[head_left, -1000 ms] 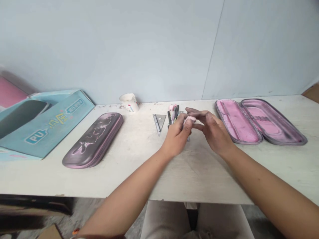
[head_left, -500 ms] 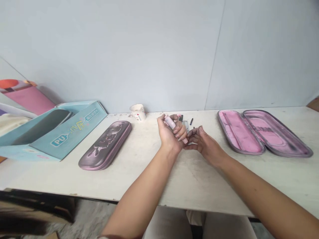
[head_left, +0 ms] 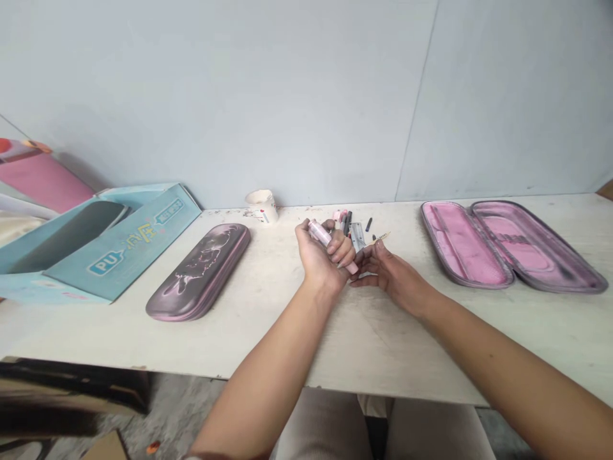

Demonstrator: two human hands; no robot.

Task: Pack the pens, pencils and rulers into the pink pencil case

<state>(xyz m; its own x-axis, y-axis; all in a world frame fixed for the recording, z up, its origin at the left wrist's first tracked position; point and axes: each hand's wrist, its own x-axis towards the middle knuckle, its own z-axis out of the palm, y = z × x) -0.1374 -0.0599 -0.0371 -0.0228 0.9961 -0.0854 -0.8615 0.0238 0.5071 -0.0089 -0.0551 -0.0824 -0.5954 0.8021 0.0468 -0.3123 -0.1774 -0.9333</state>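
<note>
My left hand (head_left: 323,252) is closed around a stout pale-pink tube (head_left: 320,232), tilted, with its upper end poking out past the thumb. Another pink end (head_left: 352,268) shows below the curled fingers; I cannot tell if it is the same piece. My right hand (head_left: 385,273) is beside it, fingers bent and thumb drawn in, the fingertips by the left hand's heel. At the right thumb a thin yellowish stick (head_left: 384,236) with small dark marks appears; whether it is gripped is unclear. Behind the hands lie several pens (head_left: 346,220), a clear ruler-like piece (head_left: 357,235) and a short dark stick (head_left: 368,224).
A closed dark pink-edged case (head_left: 198,271) with a rabbit outline lies left, an opened pink-lined case (head_left: 479,246) right. Against the wall stands a paper cup (head_left: 263,206). A light-blue carton (head_left: 124,249) holds a dark case (head_left: 71,236). The white table's front edge (head_left: 201,375) is near me.
The view has shifted slightly, and more of the pens behind my hands shows. The yellowish stick has come into sight at my right thumb. My left hand keeps its grip.
</note>
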